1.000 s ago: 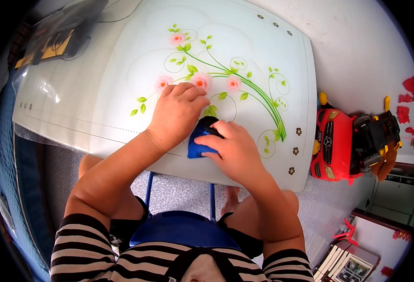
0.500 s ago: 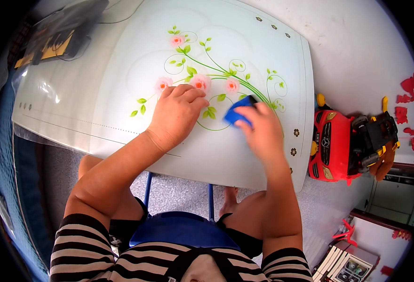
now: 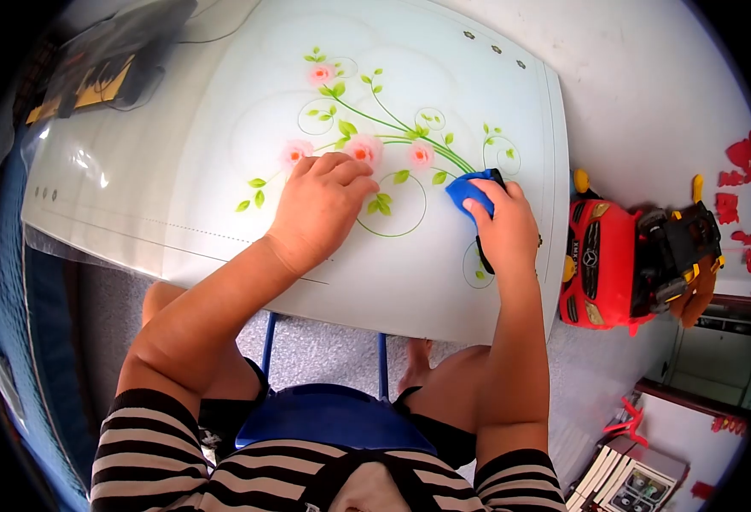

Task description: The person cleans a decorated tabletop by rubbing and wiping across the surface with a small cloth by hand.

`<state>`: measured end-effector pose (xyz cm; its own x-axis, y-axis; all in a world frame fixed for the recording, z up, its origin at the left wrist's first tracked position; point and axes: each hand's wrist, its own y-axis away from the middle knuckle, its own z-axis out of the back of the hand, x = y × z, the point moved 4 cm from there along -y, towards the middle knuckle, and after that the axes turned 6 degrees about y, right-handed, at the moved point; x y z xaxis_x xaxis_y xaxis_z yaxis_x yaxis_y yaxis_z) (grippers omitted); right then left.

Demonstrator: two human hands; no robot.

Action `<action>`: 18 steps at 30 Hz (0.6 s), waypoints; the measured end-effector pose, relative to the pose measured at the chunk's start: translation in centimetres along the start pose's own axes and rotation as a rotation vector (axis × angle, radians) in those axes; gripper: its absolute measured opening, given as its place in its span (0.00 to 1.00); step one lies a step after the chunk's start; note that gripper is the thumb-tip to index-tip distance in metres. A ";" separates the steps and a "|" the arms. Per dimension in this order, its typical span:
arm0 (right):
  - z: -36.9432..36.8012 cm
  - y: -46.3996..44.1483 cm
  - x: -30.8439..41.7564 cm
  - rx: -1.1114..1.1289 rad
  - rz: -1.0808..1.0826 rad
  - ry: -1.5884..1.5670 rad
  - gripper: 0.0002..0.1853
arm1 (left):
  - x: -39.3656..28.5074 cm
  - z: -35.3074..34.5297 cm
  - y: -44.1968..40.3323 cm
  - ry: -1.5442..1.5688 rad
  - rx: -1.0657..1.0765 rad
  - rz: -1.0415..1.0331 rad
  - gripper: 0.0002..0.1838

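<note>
My right hand [image 3: 508,226] grips a crumpled blue cloth [image 3: 469,194] on the right part of the tabletop. A dark, thin-edged object [image 3: 484,254] shows past the cloth and below my fingers; its kind is hard to make out. My left hand [image 3: 323,205] rests palm down near the middle of the table, beside a printed pink flower [image 3: 363,150]. Its fingers lie on the surface, slightly bent, with nothing visible in them. The pale tabletop [image 3: 222,102] bears a pattern of green vines and pink flowers.
A dark device with a yellow part [image 3: 107,81] lies at the table's far left under clear plastic. Right of the table stand a red toy car [image 3: 602,264] and a black-and-yellow toy [image 3: 687,252]. A blue seat [image 3: 333,418] is beneath me.
My right hand has moved right across the table with the blue cloth, and more of the dark object's edge now shows. My left hand has stayed in place.
</note>
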<state>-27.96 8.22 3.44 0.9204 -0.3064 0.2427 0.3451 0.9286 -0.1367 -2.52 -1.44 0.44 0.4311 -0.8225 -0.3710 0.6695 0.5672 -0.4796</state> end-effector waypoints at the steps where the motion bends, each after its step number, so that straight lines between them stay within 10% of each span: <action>1: 0.0 -0.2 -0.4 -0.006 -0.084 0.054 0.17 | 0.0 0.0 0.0 -0.001 -0.004 0.002 0.11; 11: -1.3 5.5 9.5 0.015 0.600 -0.207 0.16 | 1.4 0.6 -0.5 0.042 -0.047 0.018 0.11; 18: 0.1 1.1 1.6 -0.026 0.156 -0.031 0.16 | 2.8 2.0 -1.2 0.034 -0.027 0.119 0.08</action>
<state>-26.12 8.79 3.76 0.9572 -0.1520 0.2462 0.2035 0.9585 -0.1996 -0.91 -4.51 1.51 0.4855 -0.7476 -0.4532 0.5981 0.6622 -0.4515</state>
